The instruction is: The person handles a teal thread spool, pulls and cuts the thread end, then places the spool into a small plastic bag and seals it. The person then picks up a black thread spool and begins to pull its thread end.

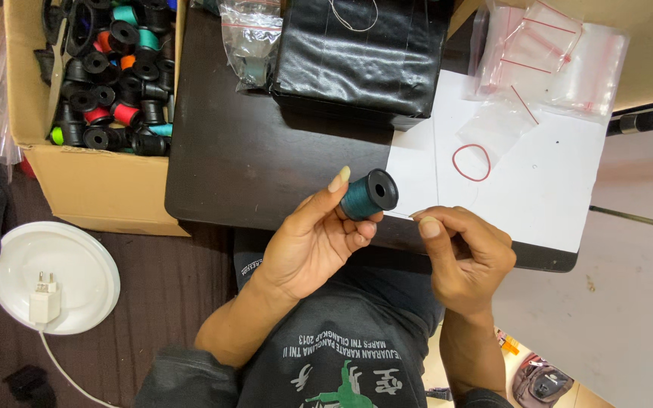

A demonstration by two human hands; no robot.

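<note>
Head view, seated at a small dark table [243, 151]. My left hand [307, 245] grasps a spool of teal thread [364, 195] between thumb and curled fingers, holding it just above the table's near edge, its black flanged end with the centre hole turned up and to the right. My right hand [466, 261] is pinched closed, thumb against forefinger, just beside the spool; a fine strand seems to run from the spool toward that pinch, though it is too thin to be sure.

Handling, as I judge it: the spool is light and rigid, a hard plastic core under a soft wound layer. The flanges give the firm purchase; the wound middle is smooth and could shed turns if rubbed. The loose thread is limp and slips easily, so it needs a tight fingertip pinch.

Surroundings: a white paper sheet [538, 189] covers the table's right part, with a red rubber band [471, 162] on it and clear zip bags [549, 57] at its far corner. A black wrapped box [360, 53] stands at the far side, another clear bag [251, 38] just beside it. A cardboard box [92, 189] of mixed spools [111, 75] sits left of the table. A white round lid [54, 276] carrying a plug adapter [44, 301] lies on the floor.

Open room: bare tabletop lies ahead of my left hand; the near edge runs directly under both hands.
</note>
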